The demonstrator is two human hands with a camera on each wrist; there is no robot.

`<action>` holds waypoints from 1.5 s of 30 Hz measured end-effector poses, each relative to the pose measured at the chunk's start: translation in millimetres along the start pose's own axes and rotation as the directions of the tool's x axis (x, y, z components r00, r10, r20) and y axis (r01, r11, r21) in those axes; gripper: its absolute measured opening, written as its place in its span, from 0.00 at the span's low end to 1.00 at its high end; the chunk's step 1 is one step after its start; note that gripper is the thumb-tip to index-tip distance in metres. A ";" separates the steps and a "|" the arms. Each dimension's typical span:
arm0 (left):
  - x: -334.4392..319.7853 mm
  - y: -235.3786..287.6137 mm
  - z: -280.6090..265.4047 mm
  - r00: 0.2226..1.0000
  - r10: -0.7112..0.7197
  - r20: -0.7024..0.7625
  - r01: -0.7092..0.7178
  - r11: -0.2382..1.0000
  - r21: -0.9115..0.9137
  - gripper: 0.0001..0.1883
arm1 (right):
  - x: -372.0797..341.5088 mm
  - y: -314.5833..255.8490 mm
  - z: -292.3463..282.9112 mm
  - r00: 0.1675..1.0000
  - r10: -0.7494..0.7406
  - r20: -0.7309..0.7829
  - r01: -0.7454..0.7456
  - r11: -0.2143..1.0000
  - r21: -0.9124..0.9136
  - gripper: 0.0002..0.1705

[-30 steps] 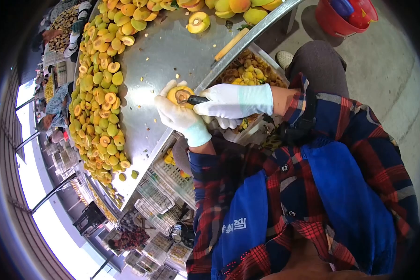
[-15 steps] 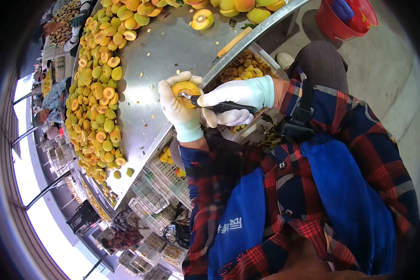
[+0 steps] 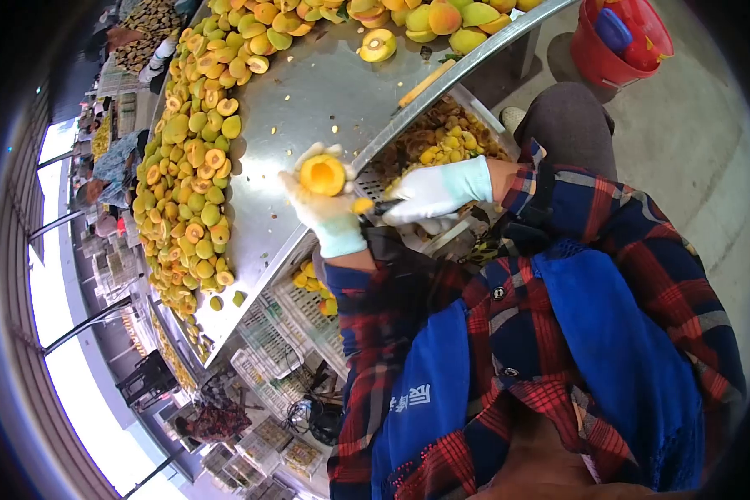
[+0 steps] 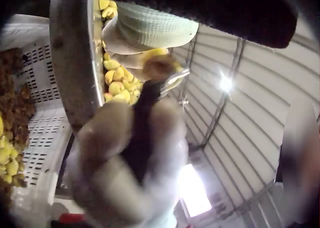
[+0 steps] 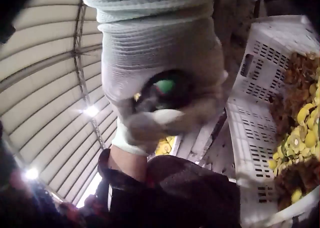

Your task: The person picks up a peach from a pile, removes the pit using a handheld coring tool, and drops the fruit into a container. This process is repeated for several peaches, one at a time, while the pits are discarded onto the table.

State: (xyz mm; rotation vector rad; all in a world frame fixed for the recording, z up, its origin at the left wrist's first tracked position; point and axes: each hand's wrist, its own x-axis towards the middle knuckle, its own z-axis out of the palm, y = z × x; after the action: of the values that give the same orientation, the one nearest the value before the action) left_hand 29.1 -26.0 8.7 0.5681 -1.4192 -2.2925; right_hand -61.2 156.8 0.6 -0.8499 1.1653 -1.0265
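Note:
In the head view, the white-gloved left hand (image 3: 325,208) holds a halved yellow fruit (image 3: 322,175), its hollow facing up. The gloved right hand (image 3: 433,193) grips a black-handled tool (image 3: 385,207) just beside it, with a small yellow-orange piece (image 3: 362,205) at the tool's tip. From the left wrist, the right hand's fingers wrap the dark handle (image 4: 141,133), and a brownish piece (image 4: 161,67) is at its metal end. The right wrist view shows the right hand (image 5: 160,82) round the handle, whose end is green (image 5: 165,86).
A metal table (image 3: 287,108) carries a long heap of halved fruit (image 3: 196,183). One half (image 3: 377,46) and a wooden-handled tool (image 3: 427,82) lie near its edge. Below stands a white crate (image 5: 252,133) of scraps. A red bucket (image 3: 617,50) stands on the floor.
The tool has come out of the fruit and moved to its lower right, with a piece at its tip. The fruit's centre, brownish before, now shows as an orange hollow.

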 end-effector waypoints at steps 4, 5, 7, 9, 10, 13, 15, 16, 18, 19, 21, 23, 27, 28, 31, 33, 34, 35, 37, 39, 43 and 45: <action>-31.8 45.5 -34.5 0.834 0.466 -0.297 -0.043 0.590 0.806 0.29 | -1.1 40.2 -11.9 0.939 0.076 -0.335 -0.340 0.359 -0.869 0.21; -41.3 58.8 -67.4 0.862 0.484 -0.149 0.036 0.236 0.971 0.26 | -6.2 39.8 -18.5 0.922 0.038 -0.386 -0.369 0.395 -0.841 0.21; -42.6 77.6 -135.3 0.909 0.388 -0.154 0.218 -0.127 0.968 0.21 | -18.0 26.9 -22.8 0.888 -0.084 -0.452 -0.347 0.521 -0.780 0.20; -33.3 85.8 -133.8 0.908 0.281 -0.309 0.349 -0.103 0.931 0.23 | -31.3 0.6 -21.1 0.829 -0.181 -0.529 -0.283 0.679 -0.677 0.21; -22.3 85.8 -114.7 0.915 0.274 -0.295 0.335 -0.110 0.936 0.23 | -28.8 3.7 -22.4 0.821 -0.180 -0.542 -0.291 0.685 -0.668 0.21; 28.8 68.3 -26.8 0.991 0.117 0.058 -0.051 -0.060 0.997 0.26 | -30.2 6.7 -23.7 0.826 -0.222 -0.517 -0.226 0.711 -0.666 0.21; 78.5 43.1 19.8 0.977 0.047 0.208 -0.204 -0.073 0.976 0.29 | -30.8 5.0 -21.9 0.844 -0.205 -0.496 -0.220 0.711 -0.668 0.21; 108.0 27.8 35.6 0.965 0.021 0.261 -0.258 -0.093 0.962 0.31 | -30.3 4.3 -21.5 0.865 -0.191 -0.463 -0.205 0.708 -0.676 0.21; 169.7 -9.9 54.3 0.929 0.046 0.366 -0.359 -0.121 0.925 0.37 | -25.8 9.8 -21.5 0.860 -0.180 -0.478 -0.223 0.710 -0.668 0.20; 191.4 -25.0 63.5 0.926 0.037 0.376 -0.370 -0.116 0.922 0.37 | -25.3 12.6 -21.7 0.860 -0.191 -0.473 -0.217 0.702 -0.678 0.19; 224.7 -52.7 73.4 0.955 -0.090 0.283 -0.293 -0.135 0.946 0.41 | -25.6 15.3 -23.0 0.856 -0.201 -0.477 -0.220 0.692 -0.687 0.16; 239.4 -71.3 74.5 0.931 -0.145 0.335 -0.347 -0.069 0.935 0.40 | -28.1 17.0 -25.8 0.850 -0.221 -0.479 -0.210 0.691 -0.692 0.16; 184.6 -49.6 95.8 0.963 -0.160 0.218 -0.193 0.158 0.968 0.35 | -32.0 8.3 -29.7 0.860 -0.179 -0.478 -0.230 0.700 -0.676 0.17; 173.7 -41.8 93.1 0.980 -0.181 0.078 -0.006 0.367 0.930 0.35 | -33.3 4.9 -32.1 0.862 -0.148 -0.485 -0.245 0.716 -0.653 0.18; 143.1 -19.7 57.8 0.987 -0.139 0.075 0.070 0.809 0.583 0.27 | -39.8 1.6 -32.4 0.839 -0.188 -0.511 -0.216 0.746 -0.630 0.20; 118.7 -3.4 36.1 0.988 -0.130 0.081 0.076 0.875 0.479 0.25 | -38.1 -6.2 -31.2 0.806 -0.263 -0.530 -0.123 0.802 -0.585 0.23; 106.9 3.3 25.8 0.953 -0.240 0.186 0.192 0.951 0.244 0.24 | -38.6 -10.2 -27.0 0.749 -0.339 -0.570 -0.008 0.855 -0.519 0.24; 95.8 8.8 17.1 0.897 -0.309 0.317 0.324 0.946 0.004 0.25 | -34.0 -11.3 -24.2 0.721 -0.404 -0.563 0.028 0.829 -0.558 0.24; 64.3 6.1 21.4 0.947 -0.230 0.226 0.239 0.971 -0.015 0.26 | -23.8 -12.7 -20.0 0.699 -0.463 -0.544 0.068 0.801 -0.595 0.25; 32.9 0.3 39.4 0.993 -0.078 0.083 0.073 0.996 0.060 0.29 | -14.1 -12.0 -14.9 0.717 -0.408 -0.565 0.068 0.848 -0.525 0.21; 9.9 -12.5 43.4 0.995 0.096 -0.023 -0.090 0.979 0.184 0.27 | -8.4 -5.5 -8.1 0.679 -0.571 -0.461 0.164 0.730 -0.663 0.18; 6.9 -16.1 41.2 0.993 0.105 -0.061 -0.096 0.987 0.126 0.25 | -11.4 -13.1 -7.0 0.787 -0.443 -0.429 0.140 0.806 -0.575 0.17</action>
State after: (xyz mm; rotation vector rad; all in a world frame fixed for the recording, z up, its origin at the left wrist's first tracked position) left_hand -0.1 7.9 10.0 0.5910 -1.5284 -2.0992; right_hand -71.5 163.3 14.9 -1.2482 1.9029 -1.2963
